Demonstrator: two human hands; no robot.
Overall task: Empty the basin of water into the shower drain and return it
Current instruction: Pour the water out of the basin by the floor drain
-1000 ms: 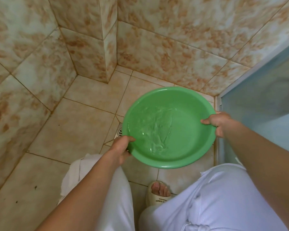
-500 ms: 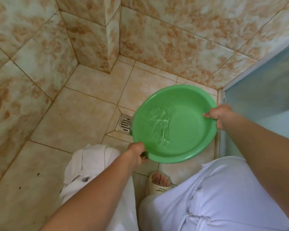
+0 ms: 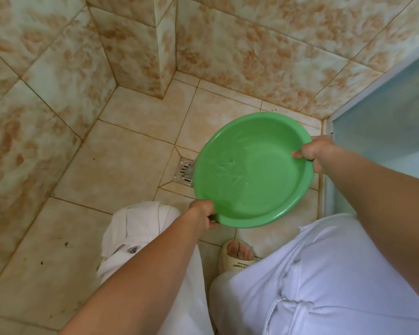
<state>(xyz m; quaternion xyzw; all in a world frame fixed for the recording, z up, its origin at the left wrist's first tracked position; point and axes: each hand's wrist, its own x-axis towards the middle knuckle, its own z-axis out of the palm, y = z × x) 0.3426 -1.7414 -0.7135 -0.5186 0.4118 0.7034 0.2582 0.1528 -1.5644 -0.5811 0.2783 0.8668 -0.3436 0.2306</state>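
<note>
Green plastic rim is the grip point: my left hand (image 3: 205,213) pinches the near-left edge of the basin (image 3: 252,170) and my right hand (image 3: 312,152) pinches the far-right edge, fingers closed over the lip. I judge the shell light, fairly stiff and slippery when wet. Basin is held tilted over the floor drain (image 3: 184,171), shallow water (image 3: 224,172) pooling toward its lower left side, spilling at the drain.

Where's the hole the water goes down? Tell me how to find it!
Look at the tiled floor below the wall corner. Just left of the green basin, which both hands hold tilted, sits the drain. It is the only shiny metal grate, set in a small tile; the basin's rim hides part of it.
</note>
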